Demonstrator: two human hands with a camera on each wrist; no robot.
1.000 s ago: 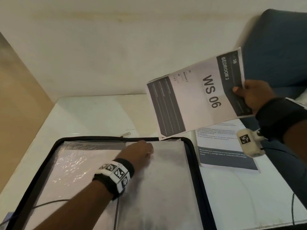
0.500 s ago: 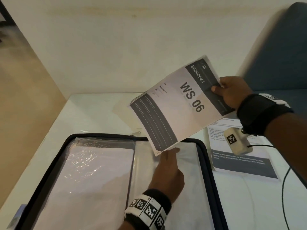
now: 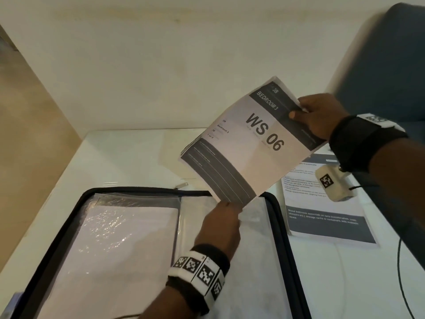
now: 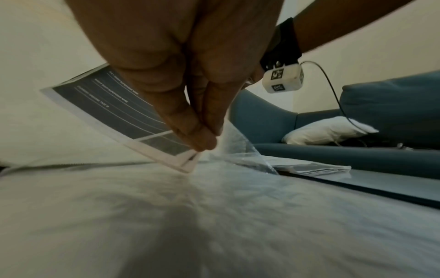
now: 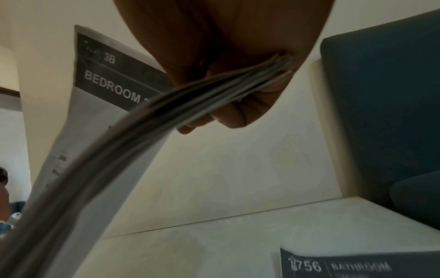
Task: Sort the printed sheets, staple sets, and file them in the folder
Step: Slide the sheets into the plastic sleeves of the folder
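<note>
My right hand (image 3: 308, 116) pinches the top edge of a stapled set headed "WS 06, Bedroom 3" (image 3: 248, 143), holding it tilted above the table. The right wrist view shows the thumb over the fanned sheet edges (image 5: 238, 88). The set's lower corner (image 4: 188, 165) hangs just over the open black zip folder (image 3: 276, 217). My left hand (image 3: 226, 210) is at that corner, and its fingertips (image 4: 204, 143) pinch the lifted edge of the right-hand clear sleeve (image 4: 233, 143). The left-hand sleeve (image 3: 119, 245) holds white sheets.
A printed "Bathroom" set (image 3: 326, 224) lies on the white table (image 3: 128, 157) right of the folder, also visible in the right wrist view (image 5: 357, 265). A blue sofa (image 3: 391, 65) stands at the right, a wall runs behind, and a thin cable (image 3: 402, 272) trails at the right.
My right hand brought the WS 06 set left and down towards the folder. My left hand moved from the folder's middle to the right sleeve's upper edge and took hold of it.
</note>
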